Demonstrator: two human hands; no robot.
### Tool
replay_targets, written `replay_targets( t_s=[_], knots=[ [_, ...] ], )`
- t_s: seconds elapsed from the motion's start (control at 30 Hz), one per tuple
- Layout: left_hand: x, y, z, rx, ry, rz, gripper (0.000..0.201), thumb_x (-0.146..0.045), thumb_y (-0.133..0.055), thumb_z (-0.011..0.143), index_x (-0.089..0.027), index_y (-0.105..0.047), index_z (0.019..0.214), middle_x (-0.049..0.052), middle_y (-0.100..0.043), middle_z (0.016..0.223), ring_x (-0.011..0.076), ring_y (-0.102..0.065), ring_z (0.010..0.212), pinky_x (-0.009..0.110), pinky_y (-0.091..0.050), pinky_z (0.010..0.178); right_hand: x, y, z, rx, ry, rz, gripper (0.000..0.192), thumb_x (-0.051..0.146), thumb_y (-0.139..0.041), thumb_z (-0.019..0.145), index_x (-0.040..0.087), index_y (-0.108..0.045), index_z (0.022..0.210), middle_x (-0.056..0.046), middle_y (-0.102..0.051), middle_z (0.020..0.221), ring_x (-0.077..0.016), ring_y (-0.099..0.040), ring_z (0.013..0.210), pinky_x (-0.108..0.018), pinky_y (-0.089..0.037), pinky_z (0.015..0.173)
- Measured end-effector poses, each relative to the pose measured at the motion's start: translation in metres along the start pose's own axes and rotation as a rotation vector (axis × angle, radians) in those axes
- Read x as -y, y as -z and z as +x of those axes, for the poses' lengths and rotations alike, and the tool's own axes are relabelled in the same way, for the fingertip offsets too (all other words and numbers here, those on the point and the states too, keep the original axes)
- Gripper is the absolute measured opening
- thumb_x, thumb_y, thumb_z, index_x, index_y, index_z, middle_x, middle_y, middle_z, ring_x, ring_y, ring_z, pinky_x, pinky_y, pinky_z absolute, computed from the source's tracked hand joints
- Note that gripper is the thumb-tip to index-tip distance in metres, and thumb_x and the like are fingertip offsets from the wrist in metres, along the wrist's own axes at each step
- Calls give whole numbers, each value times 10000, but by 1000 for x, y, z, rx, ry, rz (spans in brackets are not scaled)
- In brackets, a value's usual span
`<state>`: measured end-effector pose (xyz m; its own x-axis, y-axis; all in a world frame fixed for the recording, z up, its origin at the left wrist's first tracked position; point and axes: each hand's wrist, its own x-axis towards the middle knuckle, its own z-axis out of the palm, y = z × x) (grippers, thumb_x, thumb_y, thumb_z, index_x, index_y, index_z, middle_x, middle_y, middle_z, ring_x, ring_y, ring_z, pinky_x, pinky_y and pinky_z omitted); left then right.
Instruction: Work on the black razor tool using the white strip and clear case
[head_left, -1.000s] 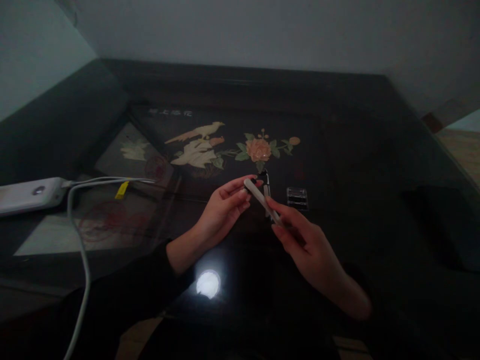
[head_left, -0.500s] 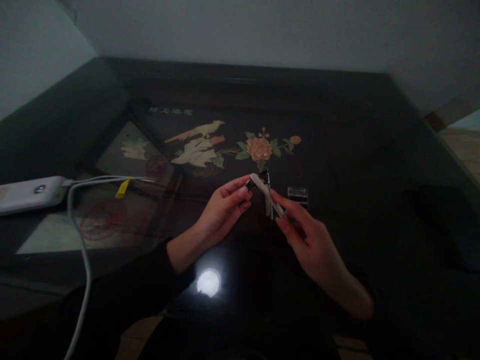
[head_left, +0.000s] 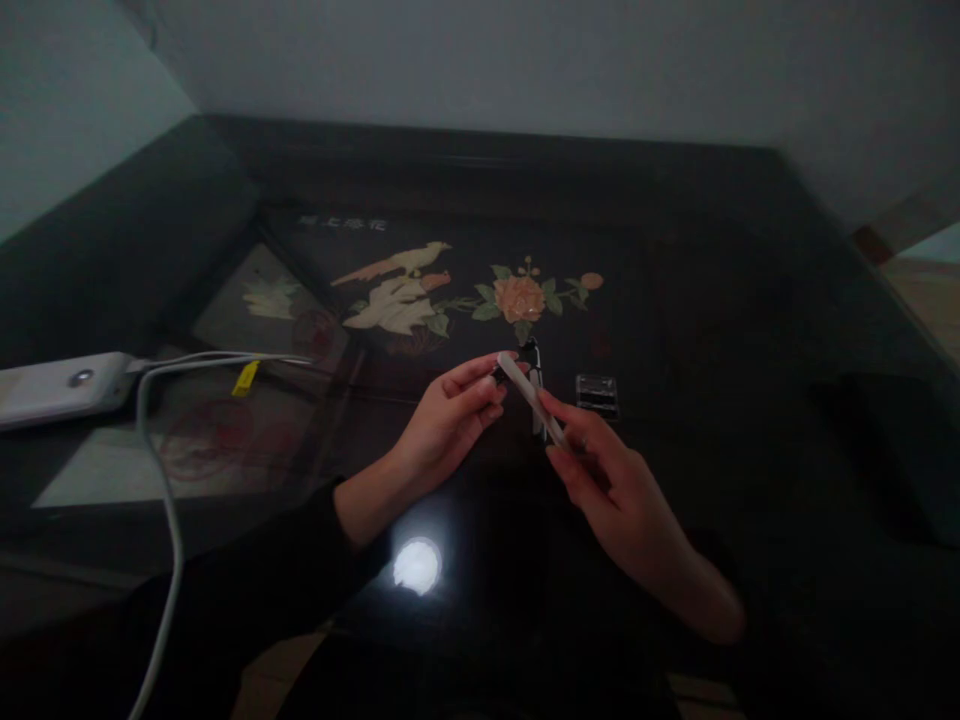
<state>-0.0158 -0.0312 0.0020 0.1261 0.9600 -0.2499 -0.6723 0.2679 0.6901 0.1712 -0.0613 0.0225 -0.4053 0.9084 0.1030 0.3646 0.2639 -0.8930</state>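
My left hand [head_left: 457, 415] is closed, thumb and fingertips pinching a small dark piece [head_left: 498, 374] whose kind I cannot make out. In my right hand [head_left: 611, 470], a pale flat stick [head_left: 517, 382] with a rounded end is pinched between thumb and fingers. The stick slants up to the left, its far end at the dark piece by the left fingertips; whether they touch I cannot tell. Behind the stick shows a slim black and silver object [head_left: 532, 352], partly hidden. Just beyond the right fingers lies a small clear case [head_left: 598, 385] with a dark lower part.
On the left of the glossy dark table [head_left: 697, 300] lies a white power bank [head_left: 64, 390] with a white cable [head_left: 166, 490] and a yellow tag [head_left: 245, 378]. A dark flat object [head_left: 900, 450] lies at the right. Walls stand behind the table.
The stick has shifted slightly, its far end a little lower and further left. My right hand has moved slightly with it. My left hand stays nearly in place.
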Motion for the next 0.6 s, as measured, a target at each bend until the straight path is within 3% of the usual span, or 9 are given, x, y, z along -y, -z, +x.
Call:
replay_targets(
  t_s=[0.2, 0.33, 0.5, 0.6],
  knots=[
    [0, 1, 1, 8, 11, 16, 383, -298, -894, 626, -189, -767, 970, 59, -761, 997, 96, -650, 765, 177, -485, 673, 3, -1, -1, 39, 22, 57, 401, 198, -498, 963, 238, -543, 1359, -29, -708, 898, -152, -667, 683, -326, -600, 714],
    [-1, -1, -1, 3, 4, 6, 426, -290, -911, 594, -168, -768, 976, 53, -752, 968, 64, -595, 691, 160, -482, 648, 2, -1, 0, 4, 1, 22, 401, 191, -483, 963, 234, -553, 1356, -55, -718, 982, -196, -705, 836, -367, -599, 794],
    [-1, -1, -2, -9, -10, -29, 438, -279, -927, 562, -155, -766, 950, 2, -706, 771, 48, -541, 625, 137, -461, 583, -3, 1, 4, -47, -21, -33, 410, 184, -476, 960, 224, -555, 1361, -79, -716, 1089, -227, -704, 975, -399, -584, 871],
    [-1, -1, -2, -3, -8, -28, 438, -280, -927, 565, -168, -769, 957, 11, -721, 816, 47, -543, 623, 140, -468, 580, -4, 1, 5, -51, -16, -42, 408, 182, -466, 964, 215, -553, 1361, -88, -708, 1120, -225, -700, 996, -400, -575, 893]
  ],
)
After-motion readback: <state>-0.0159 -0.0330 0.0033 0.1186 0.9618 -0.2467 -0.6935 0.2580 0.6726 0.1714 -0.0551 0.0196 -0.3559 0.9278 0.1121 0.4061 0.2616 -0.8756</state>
